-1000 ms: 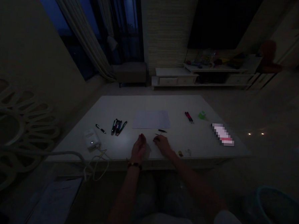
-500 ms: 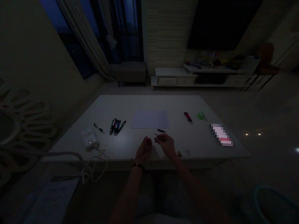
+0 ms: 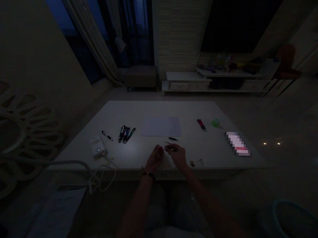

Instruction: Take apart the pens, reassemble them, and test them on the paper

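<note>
The person's right hand [image 3: 177, 156] is reaching out over the white tabletop [image 3: 191, 113], its fingers drawn together around the near end of a thin dark stick [image 3: 168, 143]; the light is too dim to tell whether they are grasping it or only touching it. The stick is lying with its long axis running nearly side to side, tilted slightly, and its free tip is pointing to the person's left and a little forward, toward a pale sheet of paper [image 3: 158, 128]. The right hand is the nearer one, while the left hand [image 3: 155, 159] is curled into a loose fist just beside it, with nothing showing in its grip. A short black pen-like piece [image 3: 173, 139] is lying just beyond the stick, almost parallel to it. Further left, a cluster of dark pens [image 3: 124, 134] is lying near a white plug-in device [image 3: 98, 146], and to the right, a pair of pink-and-black pens [image 3: 201, 124] is lying near a small green cube [image 3: 215, 122].
</note>
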### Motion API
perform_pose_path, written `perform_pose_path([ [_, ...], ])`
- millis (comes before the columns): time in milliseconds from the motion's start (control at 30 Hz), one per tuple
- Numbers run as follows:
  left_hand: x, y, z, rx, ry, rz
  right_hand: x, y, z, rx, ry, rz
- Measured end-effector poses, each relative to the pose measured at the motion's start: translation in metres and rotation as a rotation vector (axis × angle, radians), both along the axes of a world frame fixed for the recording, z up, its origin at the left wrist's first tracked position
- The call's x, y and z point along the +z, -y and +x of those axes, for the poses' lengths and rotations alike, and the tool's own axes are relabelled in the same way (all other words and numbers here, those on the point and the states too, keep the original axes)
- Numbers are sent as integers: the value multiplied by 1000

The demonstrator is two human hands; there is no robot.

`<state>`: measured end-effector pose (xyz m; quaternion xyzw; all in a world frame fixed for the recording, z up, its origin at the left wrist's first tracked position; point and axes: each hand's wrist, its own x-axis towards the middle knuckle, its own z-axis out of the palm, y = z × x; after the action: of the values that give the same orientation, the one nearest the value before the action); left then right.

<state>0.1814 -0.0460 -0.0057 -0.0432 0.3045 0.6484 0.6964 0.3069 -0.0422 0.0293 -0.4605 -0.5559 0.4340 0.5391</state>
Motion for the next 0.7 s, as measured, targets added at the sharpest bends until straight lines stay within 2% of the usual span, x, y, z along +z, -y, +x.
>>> perform_pose_path([
  [133, 1, 1, 0, -44, 0, 33, 0, 0, -3, -29, 70, 65],
  [300, -2, 1, -1, -111, -52, 138, 7, -1, -4, 47, 171, 151],
  [467, -9, 0, 0, -102, -102, 229, 8, -5, -1, 89, 259, 214],
  [700, -7, 0, 1, -85, -86, 192, 6, -10, 0, 148, 302, 326],
])
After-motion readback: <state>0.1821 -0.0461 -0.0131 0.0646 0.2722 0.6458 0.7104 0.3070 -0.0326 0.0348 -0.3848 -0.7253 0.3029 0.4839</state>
